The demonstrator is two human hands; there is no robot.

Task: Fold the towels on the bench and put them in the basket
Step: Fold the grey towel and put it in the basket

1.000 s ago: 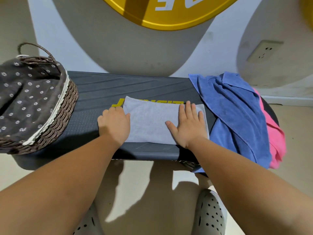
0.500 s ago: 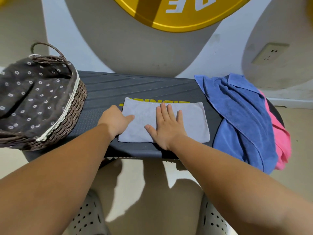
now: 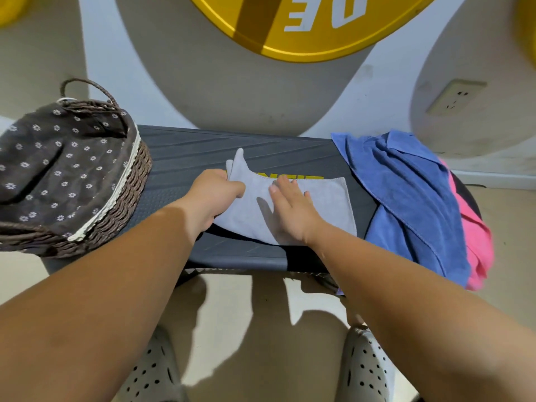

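Note:
A folded light grey towel (image 3: 327, 204) lies in the middle of the dark bench (image 3: 185, 152). My left hand (image 3: 213, 195) grips its left edge and has lifted that end off the bench, so a corner sticks up. My right hand (image 3: 291, 213) lies flat, palm down, on the towel's middle. A crumpled blue towel (image 3: 406, 192) drapes over the bench's right end, with a pink towel (image 3: 475, 236) under and beside it. The wicker basket (image 3: 121, 210) with a dark flowered liner stands on the bench's left end.
A grey and white wall with a large yellow disc (image 3: 304, 27) rises right behind the bench. A wall socket (image 3: 455, 97) is at the right. My feet in pale perforated clogs (image 3: 368, 369) stand on the beige floor below the bench's front edge.
My left hand has closed on the grey towel's left edge and raised it. My right hand slid left from the towel's right end to its middle.

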